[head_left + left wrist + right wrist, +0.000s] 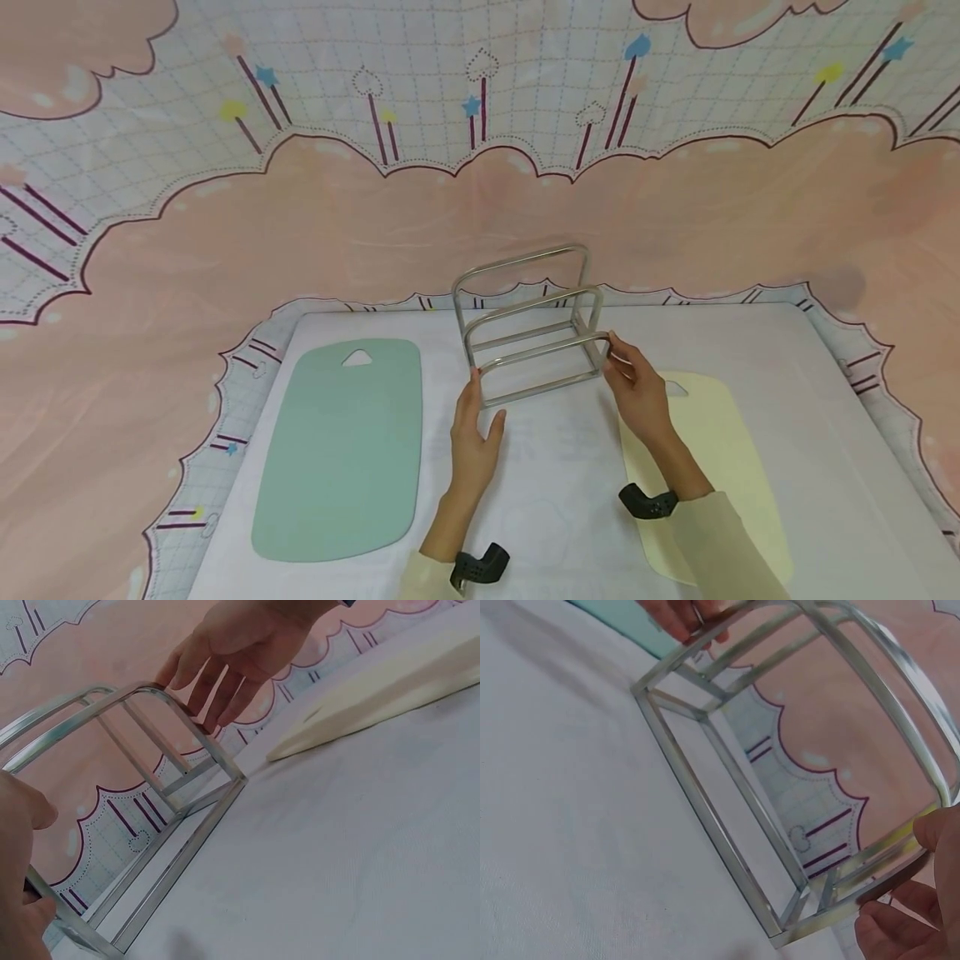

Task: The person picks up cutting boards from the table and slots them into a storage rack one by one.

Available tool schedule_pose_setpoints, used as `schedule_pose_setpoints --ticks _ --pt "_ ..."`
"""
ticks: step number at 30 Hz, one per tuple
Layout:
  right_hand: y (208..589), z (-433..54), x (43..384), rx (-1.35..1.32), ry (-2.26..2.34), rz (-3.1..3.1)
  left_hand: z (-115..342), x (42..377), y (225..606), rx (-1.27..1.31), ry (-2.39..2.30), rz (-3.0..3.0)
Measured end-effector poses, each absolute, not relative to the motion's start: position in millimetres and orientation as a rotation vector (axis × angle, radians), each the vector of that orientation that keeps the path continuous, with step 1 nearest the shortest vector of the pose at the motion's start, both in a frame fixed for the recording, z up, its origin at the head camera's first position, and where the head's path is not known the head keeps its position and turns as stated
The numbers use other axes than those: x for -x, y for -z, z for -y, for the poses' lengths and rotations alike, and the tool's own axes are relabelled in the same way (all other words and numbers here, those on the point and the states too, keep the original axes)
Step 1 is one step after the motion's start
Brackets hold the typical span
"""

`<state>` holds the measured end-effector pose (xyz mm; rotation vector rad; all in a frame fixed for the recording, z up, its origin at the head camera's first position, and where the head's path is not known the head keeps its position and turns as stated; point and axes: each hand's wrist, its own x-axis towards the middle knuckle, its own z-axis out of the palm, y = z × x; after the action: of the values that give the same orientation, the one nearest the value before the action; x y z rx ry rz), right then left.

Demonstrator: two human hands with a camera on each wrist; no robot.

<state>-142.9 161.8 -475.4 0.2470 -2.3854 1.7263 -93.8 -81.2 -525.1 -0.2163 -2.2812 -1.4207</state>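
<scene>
A silver metal rack (543, 387) with three rounded loops is held between both hands near the far middle of the table. My left hand (474, 446) holds the rack's left end; in the left wrist view its thumb and fingers (30, 825) are at the near bar. The right hand (641, 392) pinches the front loop at the right end, thumb and fingers on either side of the bar (885, 889). Whether the base touches the table everywhere, I cannot tell. To the left lies a green cutting board (341, 458); a cream cutting board (712, 450) lies partly beneath the right forearm.
The white tabletop (555, 500) carries both boards and borders a patterned pink cloth (360, 225) at the back and sides. Each wrist wears a black camera band, one on the left (480, 564) and one on the right (647, 502).
</scene>
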Motion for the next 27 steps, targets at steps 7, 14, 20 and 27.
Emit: schedule_pose_setpoints --ticks 7,14,20,27 --pt "496.3 -163.4 147.8 -0.225 -1.709 2.399 87.0 93.5 525.2 0.231 1.406 2.289" --pt "497.1 -160.1 143.3 -0.246 -1.699 2.388 94.7 93.3 526.6 0.251 1.402 2.311" --pt "489.9 -154.1 134.4 -0.227 -1.716 2.402 101.9 93.6 528.0 0.248 1.379 2.308" --pt "461.4 -138.6 114.5 -0.227 -1.718 2.401 110.5 96.9 527.8 0.252 1.352 2.302"
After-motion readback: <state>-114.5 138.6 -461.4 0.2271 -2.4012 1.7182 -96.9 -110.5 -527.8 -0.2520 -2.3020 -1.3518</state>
